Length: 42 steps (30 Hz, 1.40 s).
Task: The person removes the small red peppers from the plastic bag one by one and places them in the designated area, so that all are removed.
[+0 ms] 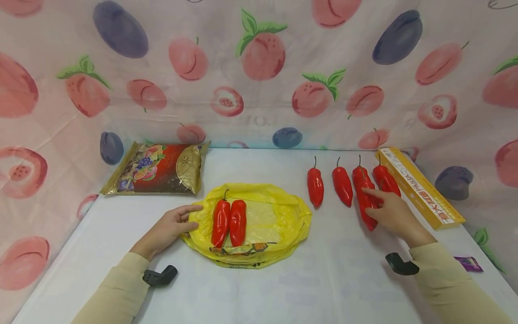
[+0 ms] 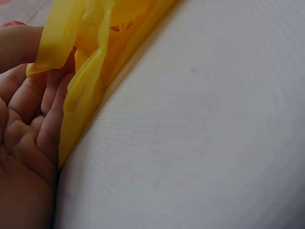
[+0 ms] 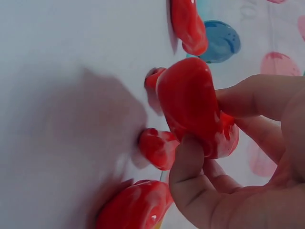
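My left hand point(image 1: 171, 227) holds the left rim of a yellow plastic bag point(image 1: 293, 225), with thumb and fingers on either side of the film in the left wrist view. Inside the bag two red chili peppers point(image 1: 220, 223) lie side by side. On the right, my right hand point(image 1: 394, 216) pinches another red chili pepper point(image 3: 188, 102) between thumb and fingers, tilted, above the table. Close around it are more red chili peppers: one at the left of the group point(image 1: 315, 188), a second point(image 1: 342, 186), one partly hidden behind the held one, and one point(image 1: 387, 180) beside the yellow box.
A long yellow pasta box point(image 1: 421, 189) lies slanted at the right edge. At the back left is a gold and red printed packet point(image 1: 155, 168). A small purple packet point(image 1: 469, 264) lies by the right forearm. Fruit-printed cloth point(image 1: 259, 117) hangs behind the white table point(image 1: 323, 288).
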Available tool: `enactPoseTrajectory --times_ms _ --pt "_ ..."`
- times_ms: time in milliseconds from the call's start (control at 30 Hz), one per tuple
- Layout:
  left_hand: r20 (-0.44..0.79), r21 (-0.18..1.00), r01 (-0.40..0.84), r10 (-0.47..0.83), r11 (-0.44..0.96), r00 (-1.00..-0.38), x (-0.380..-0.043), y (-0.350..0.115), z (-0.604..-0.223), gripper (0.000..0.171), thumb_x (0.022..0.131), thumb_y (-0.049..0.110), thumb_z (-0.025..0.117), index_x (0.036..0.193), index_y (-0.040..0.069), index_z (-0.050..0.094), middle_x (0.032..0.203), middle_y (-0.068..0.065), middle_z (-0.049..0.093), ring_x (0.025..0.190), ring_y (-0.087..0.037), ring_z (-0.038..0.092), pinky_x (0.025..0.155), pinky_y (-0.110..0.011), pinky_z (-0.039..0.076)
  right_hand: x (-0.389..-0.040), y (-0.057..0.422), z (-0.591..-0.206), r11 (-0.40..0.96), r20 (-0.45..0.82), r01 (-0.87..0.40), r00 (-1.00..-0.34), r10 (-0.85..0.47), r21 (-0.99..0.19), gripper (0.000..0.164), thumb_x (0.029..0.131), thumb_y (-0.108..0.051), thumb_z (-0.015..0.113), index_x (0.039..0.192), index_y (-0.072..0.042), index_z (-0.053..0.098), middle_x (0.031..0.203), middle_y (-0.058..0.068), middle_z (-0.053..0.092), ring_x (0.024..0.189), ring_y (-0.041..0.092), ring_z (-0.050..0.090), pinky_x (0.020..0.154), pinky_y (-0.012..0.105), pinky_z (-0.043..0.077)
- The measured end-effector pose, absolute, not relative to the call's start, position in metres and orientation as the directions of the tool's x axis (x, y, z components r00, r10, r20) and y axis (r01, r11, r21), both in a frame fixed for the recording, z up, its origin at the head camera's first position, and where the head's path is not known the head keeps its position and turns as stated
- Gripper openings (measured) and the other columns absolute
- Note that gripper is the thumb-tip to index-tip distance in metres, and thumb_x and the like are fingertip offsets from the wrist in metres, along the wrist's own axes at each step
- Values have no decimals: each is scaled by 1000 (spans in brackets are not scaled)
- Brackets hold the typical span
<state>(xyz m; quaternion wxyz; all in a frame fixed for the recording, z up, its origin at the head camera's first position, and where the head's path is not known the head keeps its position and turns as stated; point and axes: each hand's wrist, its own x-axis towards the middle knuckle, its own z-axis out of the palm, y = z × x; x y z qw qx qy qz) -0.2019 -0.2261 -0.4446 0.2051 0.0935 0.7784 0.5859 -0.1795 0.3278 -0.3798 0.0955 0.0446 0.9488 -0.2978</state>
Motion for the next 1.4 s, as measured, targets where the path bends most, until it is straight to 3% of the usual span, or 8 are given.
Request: enactPoseTrajectory --times_ms 200,633,967,1400 --pt "-212 950 -96 387 298 -897 -202 -225 -444 57 97 17 66 148 1 45 132 -21 61 102 -20 65 86 -26 53 -179 330 -386 822 -256 203 -964 73 -531 75 92 -15 69 155 0 30 134 37 41 118 51 37 73 45 59" --pt "-219 943 -97 374 318 -901 -203 -225 -443 57 97 18 66 148 2 45 131 -20 62 101 -20 65 85 -25 53 -180 329 -390 820 -276 223 -958 83 -527 73 91 -14 70 153 2 33 132 37 43 119 53 36 74 48 59" --pt "-210 951 -96 389 294 -897 -204 -225 -444 57 97 14 65 147 -2 44 128 -21 63 102 -19 66 86 -26 54 -182 325 -395 821 -262 205 -962 70 -533 72 89 -12 69 150 6 35 120 34 54 107 46 47 67 37 59" --pt "-218 949 -103 383 299 -898 -200 -224 -443 56 97 14 65 147 -2 45 126 -20 64 101 -19 66 86 -25 53 -188 316 -395 828 -251 195 -965 68 -525 71 90 -10 68 150 7 35 119 33 53 111 49 41 68 39 59"
